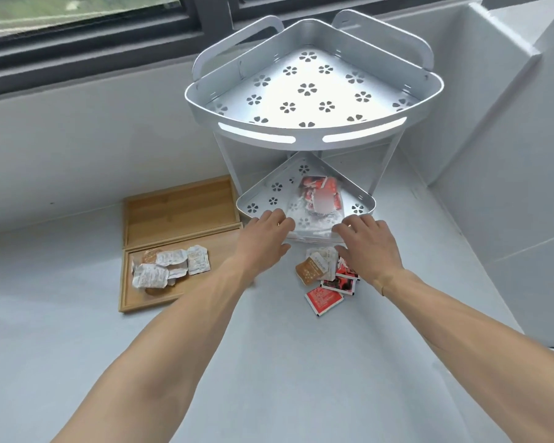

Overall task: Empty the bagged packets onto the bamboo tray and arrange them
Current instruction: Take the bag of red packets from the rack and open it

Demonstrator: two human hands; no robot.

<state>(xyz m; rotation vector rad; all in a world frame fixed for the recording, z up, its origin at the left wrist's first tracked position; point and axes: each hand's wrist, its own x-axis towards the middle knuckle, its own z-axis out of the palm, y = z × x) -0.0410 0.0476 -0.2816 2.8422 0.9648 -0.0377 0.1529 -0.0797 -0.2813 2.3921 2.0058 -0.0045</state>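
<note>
A clear plastic bag of red packets (pixel 317 199) lies on the lower shelf (pixel 263 199) of a silver corner rack. My left hand (pixel 266 235) reaches to the bag's near left corner and my right hand (pixel 368 244) to its near right corner. The fingertips of both hands touch the bag's edge, while the thumbs are spread away below the shelf rim. Left of the rack, a bamboo tray (pixel 205 251) holds several white and brown packets (pixel 167 266). Loose red, white and brown packets (pixel 327 279) lie on the counter below my right hand.
A second bamboo tray (pixel 179 203) sits behind the first, against the wall, with nothing in it. The rack's upper shelf (pixel 311 87) overhangs the lower one. Its legs stand at either side. A window runs along the back, and a white wall rises on the right.
</note>
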